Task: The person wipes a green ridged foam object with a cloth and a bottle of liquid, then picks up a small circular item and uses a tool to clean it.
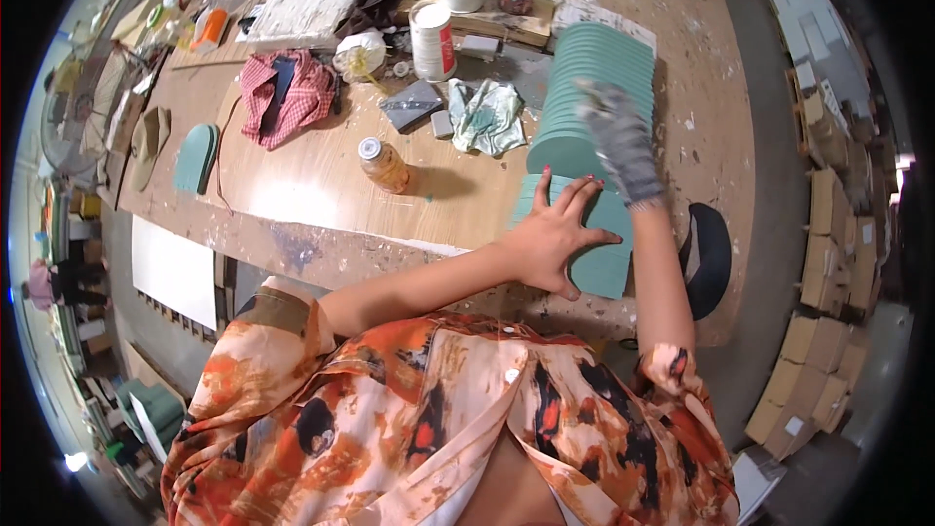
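My left hand [563, 232] is bare and pressed flat, fingers spread, on green flat pieces [606, 271] at the table's near edge. Just beyond them, a long row of overlapping green round-ended pieces [591, 58] runs away from me. My right hand [620, 141] wears a grey knitted glove and reaches over the right side of that row. Its fingers look stretched out toward the far left and a little blurred; nothing held shows in them. The undersides of both hands are hidden.
A jar of amber liquid [384, 166] stands left of my hands. Beyond it are a crumpled cloth [487, 117], a grey block [411, 104], white cans [431, 42] and a red checked cloth [286, 97]. A black curved piece [709, 261] lies at the right edge.
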Demonstrator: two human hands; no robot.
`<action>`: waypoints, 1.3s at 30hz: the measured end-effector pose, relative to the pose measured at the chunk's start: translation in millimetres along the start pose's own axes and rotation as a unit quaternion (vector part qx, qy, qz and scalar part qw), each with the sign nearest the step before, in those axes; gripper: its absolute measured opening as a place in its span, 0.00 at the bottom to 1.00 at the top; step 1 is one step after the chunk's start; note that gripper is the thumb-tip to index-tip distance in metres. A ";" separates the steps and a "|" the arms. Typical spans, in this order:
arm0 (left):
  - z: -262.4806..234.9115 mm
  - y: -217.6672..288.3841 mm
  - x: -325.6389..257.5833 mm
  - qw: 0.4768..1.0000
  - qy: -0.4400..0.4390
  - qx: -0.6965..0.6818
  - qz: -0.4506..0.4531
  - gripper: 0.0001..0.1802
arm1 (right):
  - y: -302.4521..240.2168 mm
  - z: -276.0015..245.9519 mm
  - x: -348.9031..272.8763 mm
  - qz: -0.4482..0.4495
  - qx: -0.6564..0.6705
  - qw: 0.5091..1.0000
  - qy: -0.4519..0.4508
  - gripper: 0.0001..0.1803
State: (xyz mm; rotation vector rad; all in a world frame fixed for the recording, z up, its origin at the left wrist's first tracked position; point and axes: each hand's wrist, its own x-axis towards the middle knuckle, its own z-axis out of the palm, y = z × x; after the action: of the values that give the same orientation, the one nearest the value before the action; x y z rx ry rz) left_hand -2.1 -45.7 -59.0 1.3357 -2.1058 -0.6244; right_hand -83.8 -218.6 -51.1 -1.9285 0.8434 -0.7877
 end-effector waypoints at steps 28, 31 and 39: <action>-2.4 4.9 7.7 1.000 -0.005 0.013 -0.011 0.51 | -41.9 -61.4 -30.3 0.078 0.093 0.993 -0.009 0.23; -3.5 10.5 13.7 0.999 -0.030 0.021 0.000 0.52 | 12.8 -113.9 -99.3 0.117 0.036 0.990 0.065 0.24; -8.0 18.7 19.7 0.998 -0.050 0.034 0.001 0.51 | 25.9 -102.3 -160.4 0.129 0.003 0.988 0.085 0.23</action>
State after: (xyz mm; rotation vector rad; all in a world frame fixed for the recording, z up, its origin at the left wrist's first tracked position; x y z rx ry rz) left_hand -15.7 -57.0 -36.9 1.3644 -2.2269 -0.6361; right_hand -261.9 -147.6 -61.9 -1.7181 1.1672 -0.8025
